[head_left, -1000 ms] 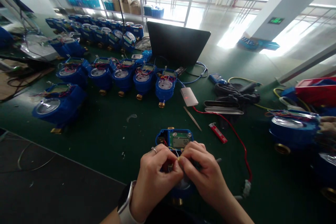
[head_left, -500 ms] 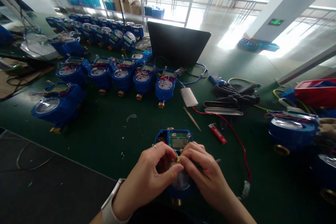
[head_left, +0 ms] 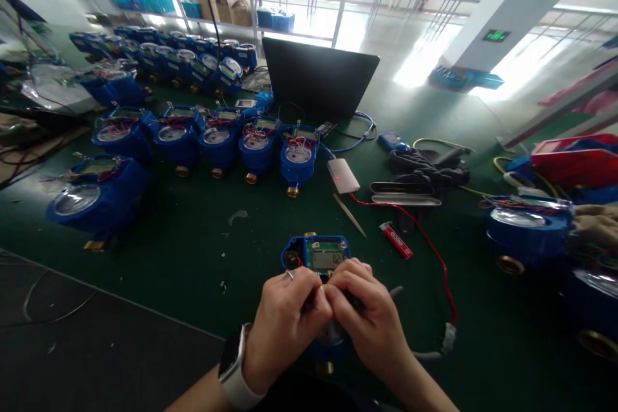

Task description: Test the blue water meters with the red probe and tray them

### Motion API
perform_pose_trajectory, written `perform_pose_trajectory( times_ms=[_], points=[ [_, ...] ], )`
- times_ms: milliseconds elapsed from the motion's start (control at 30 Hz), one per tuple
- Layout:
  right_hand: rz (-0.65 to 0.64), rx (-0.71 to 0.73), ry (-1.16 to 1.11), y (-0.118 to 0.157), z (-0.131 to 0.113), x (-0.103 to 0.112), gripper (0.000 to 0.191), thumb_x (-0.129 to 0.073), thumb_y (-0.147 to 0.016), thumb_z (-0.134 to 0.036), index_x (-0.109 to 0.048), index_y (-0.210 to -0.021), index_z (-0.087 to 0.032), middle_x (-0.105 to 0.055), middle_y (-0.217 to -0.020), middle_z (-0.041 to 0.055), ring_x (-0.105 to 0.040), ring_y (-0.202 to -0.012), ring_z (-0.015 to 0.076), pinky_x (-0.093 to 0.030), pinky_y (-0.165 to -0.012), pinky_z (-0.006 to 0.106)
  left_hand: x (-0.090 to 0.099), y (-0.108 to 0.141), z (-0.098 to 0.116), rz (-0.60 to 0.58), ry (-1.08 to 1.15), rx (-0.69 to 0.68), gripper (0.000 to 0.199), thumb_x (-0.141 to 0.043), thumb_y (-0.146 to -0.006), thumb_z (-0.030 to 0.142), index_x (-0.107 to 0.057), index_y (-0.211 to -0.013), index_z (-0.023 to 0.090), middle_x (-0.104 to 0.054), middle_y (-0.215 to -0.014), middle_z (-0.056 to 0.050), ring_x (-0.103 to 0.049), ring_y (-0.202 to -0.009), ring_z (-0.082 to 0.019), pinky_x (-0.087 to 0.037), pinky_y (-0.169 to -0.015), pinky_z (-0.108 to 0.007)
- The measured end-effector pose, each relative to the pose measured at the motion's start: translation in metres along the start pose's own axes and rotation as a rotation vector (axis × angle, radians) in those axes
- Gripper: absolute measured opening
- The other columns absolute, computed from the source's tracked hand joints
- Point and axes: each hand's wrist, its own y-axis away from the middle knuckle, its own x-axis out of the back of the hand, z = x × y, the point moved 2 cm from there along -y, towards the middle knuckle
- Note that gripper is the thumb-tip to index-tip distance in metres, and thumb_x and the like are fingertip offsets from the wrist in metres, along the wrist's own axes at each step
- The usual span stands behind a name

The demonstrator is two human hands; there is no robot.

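Note:
A blue meter [head_left: 292,244] with an exposed green board and a small display [head_left: 327,260] lies on the green table directly in front of me. Over its lower half, my left hand [head_left: 295,315] and my right hand [head_left: 364,309] meet with pinched fingertips. Whatever lies between the fingertips is too small or hidden to name. The meter's round window is mostly covered by my hands. A brass fitting [head_left: 328,368] shows below them. Short red wires run beside my left fingers.
A row of blue meters [head_left: 298,164] stands beyond, near a black laptop [head_left: 318,77]. A white box [head_left: 344,176] with a red cable, a thin stick [head_left: 350,215], a red glue tube [head_left: 396,240] and an open metal case [head_left: 405,194] lie ahead. More meters [head_left: 528,232] stand at right.
My left hand has closed its thumb and fingers into a tighter pinch, and its wrist has turned, showing the watch face. A red light now shows on the white box. The view has shifted slightly.

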Motion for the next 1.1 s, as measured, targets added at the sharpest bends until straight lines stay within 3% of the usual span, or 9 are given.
perform_pose_trajectory(
  times_ms=[100, 200, 467, 633, 767, 900, 1000, 1100],
  points=[
    [0.068, 0.021, -0.005, 0.003, 0.000, -0.002, 0.025, -0.053, -0.085, -0.012, -0.056, -0.062, -0.020, -0.056, -0.063, -0.0031, -0.053, -0.062, 0.0135, -0.037, -0.066, 0.031, -0.003, 0.002, 0.003, 0.107, -0.009, 0.048, 0.021, -0.045, -0.081, 0.008, -0.047, -0.063, 0.018, -0.048, -0.053, 0.006, -0.046, -0.046, -0.007, -0.033, -0.049, -0.018],
    [0.082, 0.027, -0.007, 0.003, 0.000, -0.001, 0.025, -0.053, -0.084, -0.011, -0.055, -0.061, -0.020, -0.056, -0.062, -0.0028, -0.053, -0.062, 0.0135, -0.038, -0.066, 0.031, -0.001, 0.002, 0.004, 0.130, 0.016, 0.112, 0.020, -0.046, -0.079, 0.010, -0.049, -0.062, 0.018, -0.048, -0.051, 0.006, -0.046, -0.044, -0.006, -0.034, -0.047, -0.016],
    [0.059, 0.024, -0.028, 0.004, -0.001, 0.002, 0.024, -0.052, -0.086, -0.011, -0.056, -0.064, -0.020, -0.057, -0.064, -0.0022, -0.054, -0.062, 0.0137, -0.039, -0.064, 0.031, 0.006, 0.011, 0.001, -0.132, 0.409, 0.475, 0.026, -0.048, -0.092, 0.027, -0.057, -0.070, 0.017, -0.053, -0.057, 0.003, -0.047, -0.049, -0.008, -0.036, -0.044, -0.016],
    [0.049, 0.026, -0.017, 0.004, -0.001, 0.002, 0.024, -0.052, -0.086, -0.010, -0.055, -0.064, -0.020, -0.056, -0.064, -0.0029, -0.053, -0.063, 0.0131, -0.038, -0.065, 0.030, 0.004, 0.018, -0.003, -0.198, 0.605, 0.594, 0.026, -0.048, -0.095, 0.035, -0.054, -0.076, 0.018, -0.049, -0.055, 0.005, -0.042, -0.045, -0.007, -0.032, -0.042, -0.017],
    [0.044, 0.026, -0.011, 0.004, -0.001, 0.001, 0.024, -0.051, -0.086, -0.010, -0.055, -0.065, -0.020, -0.056, -0.064, -0.0034, -0.054, -0.063, 0.0126, -0.038, -0.067, 0.030, 0.001, 0.020, -0.002, -0.229, 0.677, 0.628, 0.027, -0.045, -0.098, 0.037, -0.053, -0.079, 0.020, -0.045, -0.052, 0.007, -0.033, -0.038, -0.005, -0.022, -0.035, -0.016],
    [0.061, 0.031, -0.022, 0.004, -0.001, 0.002, 0.023, -0.051, -0.085, -0.010, -0.056, -0.065, -0.020, -0.057, -0.064, -0.0029, -0.054, -0.063, 0.0131, -0.039, -0.066, 0.030, 0.005, 0.019, -0.001, -0.220, 0.714, 0.608, 0.027, -0.047, -0.098, 0.039, -0.054, -0.080, 0.019, -0.050, -0.059, 0.005, -0.036, -0.043, -0.005, -0.025, -0.037, -0.015],
    [0.070, -0.031, -0.110, 0.003, 0.000, 0.005, 0.025, -0.051, -0.087, -0.013, -0.056, -0.063, -0.020, -0.056, -0.064, -0.0016, -0.054, -0.062, 0.0140, -0.040, -0.062, 0.029, 0.013, 0.017, -0.003, -0.136, 0.728, 0.555, 0.017, -0.049, -0.095, 0.034, -0.056, -0.093, 0.019, -0.050, -0.062, 0.005, -0.041, -0.048, -0.007, -0.033, -0.041, -0.015],
    [0.064, -0.117, -0.241, 0.003, 0.003, 0.010, 0.029, -0.051, -0.090, -0.019, -0.058, -0.062, -0.020, -0.056, -0.064, 0.0003, -0.054, -0.062, 0.0156, -0.042, -0.057, 0.028, 0.021, 0.017, -0.008, -0.001, 0.599, 0.482, 0.013, -0.059, -0.086, 0.022, -0.057, -0.098, 0.020, -0.056, -0.067, 0.004, -0.051, -0.055, -0.008, -0.043, -0.049, -0.015]
  ],
)
